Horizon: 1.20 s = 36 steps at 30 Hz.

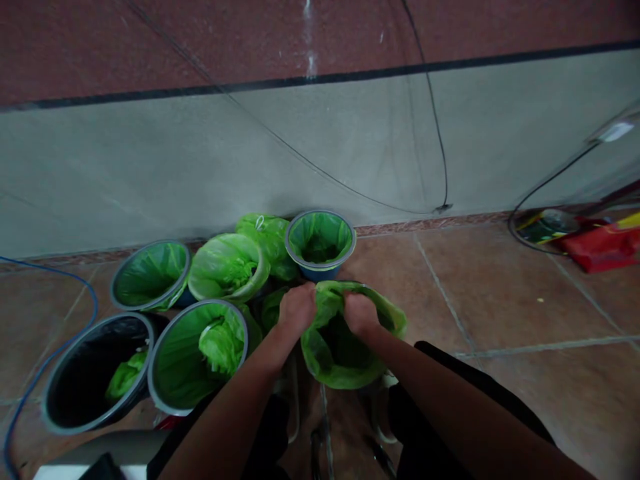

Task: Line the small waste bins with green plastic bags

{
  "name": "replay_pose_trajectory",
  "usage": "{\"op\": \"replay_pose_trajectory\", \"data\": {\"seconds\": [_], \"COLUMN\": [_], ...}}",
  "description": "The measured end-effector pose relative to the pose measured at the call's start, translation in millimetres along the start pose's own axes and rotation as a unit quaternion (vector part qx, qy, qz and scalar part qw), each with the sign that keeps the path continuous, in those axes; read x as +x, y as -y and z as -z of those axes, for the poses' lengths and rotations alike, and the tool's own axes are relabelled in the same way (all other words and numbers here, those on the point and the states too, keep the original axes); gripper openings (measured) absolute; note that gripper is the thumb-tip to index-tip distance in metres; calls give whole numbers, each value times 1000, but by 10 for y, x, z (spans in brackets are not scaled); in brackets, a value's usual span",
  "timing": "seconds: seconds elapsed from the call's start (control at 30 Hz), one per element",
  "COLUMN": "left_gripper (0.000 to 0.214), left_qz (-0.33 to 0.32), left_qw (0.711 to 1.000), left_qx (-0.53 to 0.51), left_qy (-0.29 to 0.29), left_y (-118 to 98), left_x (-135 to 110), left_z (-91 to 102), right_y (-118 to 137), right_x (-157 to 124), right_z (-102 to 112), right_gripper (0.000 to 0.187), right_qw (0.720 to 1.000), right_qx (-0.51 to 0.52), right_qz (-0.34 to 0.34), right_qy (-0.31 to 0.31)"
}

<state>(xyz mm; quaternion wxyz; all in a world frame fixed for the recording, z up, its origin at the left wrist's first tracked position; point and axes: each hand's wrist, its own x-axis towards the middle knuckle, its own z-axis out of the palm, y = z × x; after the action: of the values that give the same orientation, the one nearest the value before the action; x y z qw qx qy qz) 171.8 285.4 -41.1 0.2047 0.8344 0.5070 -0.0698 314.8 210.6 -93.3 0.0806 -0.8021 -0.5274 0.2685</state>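
1. On the tiled floor (500, 300), a green bin bag (345, 367) stands open, close before the person
2. The left hand (297, 308) and right hand (361, 313) each clench its far rim, side by side

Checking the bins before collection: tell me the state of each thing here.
left hand: fingers shut on the green bag's rim.
right hand: fingers shut on the same rim.
green bag: mouth open, rim bunched.
blue bin: upright, lined, open.
dark bin: upright, crumpled liner inside.
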Motion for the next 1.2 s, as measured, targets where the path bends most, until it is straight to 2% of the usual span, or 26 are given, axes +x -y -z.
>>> {"op": "replay_pose_trajectory", "data": {"seconds": [0.13, 0.23, 0.37, 0.43, 0.5, 0.6, 0.7, 0.83, 0.97, 1.1, 1.2], "left_gripper": [38, 38, 34, 33, 33, 34, 35, 35, 37, 38, 44], "left_qz": [38, 53, 57, 56, 56, 54, 62, 94, 149, 160, 123], "left_qw": [997, 996, 995, 995, 995, 994, 994, 990, 981, 978, 986], "left_qx": [61, 62, 66, 70, 74, 77, 79, 93, 110, 103, 107], "left_qy": [19, 33, 50, 49, 47, 49, 53, 55, 64, 84, 40], "left_y": [88, 91, 87, 109, 140, 173, 173, 204, 341, 429, 368], "left_x": [9, 18, 10, 5, 5, 12, 16, 16, 26, 46, 52], "left_z": [32, 33, 27, 21, 17, 20, 42, 90, 141, 151, 100], "right_y": [2, 91, 119, 39, -80, -247, -340, -414, -501, -530, -500], "right_x": [-71, -100, -37, 30, 91, 136, 140, 149, 157, 127, 85], "right_z": [62, 119, 278, 340, 371, 395, 468, 670, 851, 896, 897], "right_gripper": [39, 34, 35, 35, 36, 37, 33, 29, 32, 29, 30], "right_qw": [995, 992, 987, 982, 978, 975, 976, 977, 979, 985, 986], "right_qx": [-94, -124, -147, -174, -195, -191, -169, -147, -111, -109, -110], "right_qz": [-26, 5, 49, 18, -37, -110, -136, -152, -159, -127, -115], "right_qy": [17, 23, -41, -70, -68, -13, 14, -28, -69, -47, -39]}}
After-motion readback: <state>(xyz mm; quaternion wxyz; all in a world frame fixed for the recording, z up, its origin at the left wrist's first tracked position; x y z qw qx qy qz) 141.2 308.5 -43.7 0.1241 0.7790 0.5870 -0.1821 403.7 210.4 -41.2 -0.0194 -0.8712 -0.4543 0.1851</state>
